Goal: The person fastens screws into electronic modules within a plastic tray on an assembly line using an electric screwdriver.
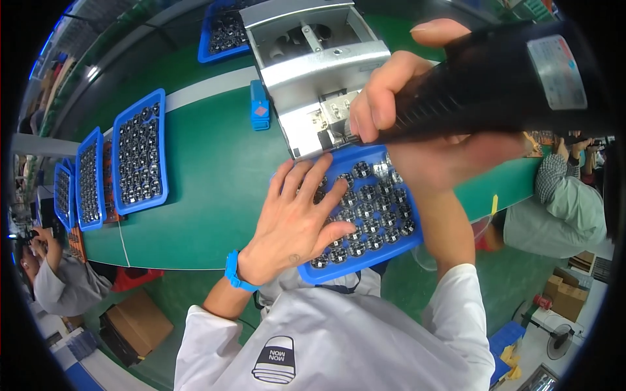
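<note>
My right hand (424,163) is wrapped round a black electric screwdriver (486,85), held across the upper right. The screwdriver's narrow end points left, over the front of a silver metal machine (319,75); whether its tip touches anything is hidden behind my fingers. My left hand (287,225) lies palm down with fingers spread over the left side of a blue tray (365,263), fingertips close to the machine's lower edge. Rows of small round black-and-clear parts (370,225) fill the tray. What lies beneath my left palm is hidden.
A small blue block-shaped device (259,107) sits left of the machine. More blue trays of round parts (139,156) stand at the left, and another tray (222,32) is behind. Co-workers sit at both ends of the green table (208,176). A cardboard box (137,322) is on the floor.
</note>
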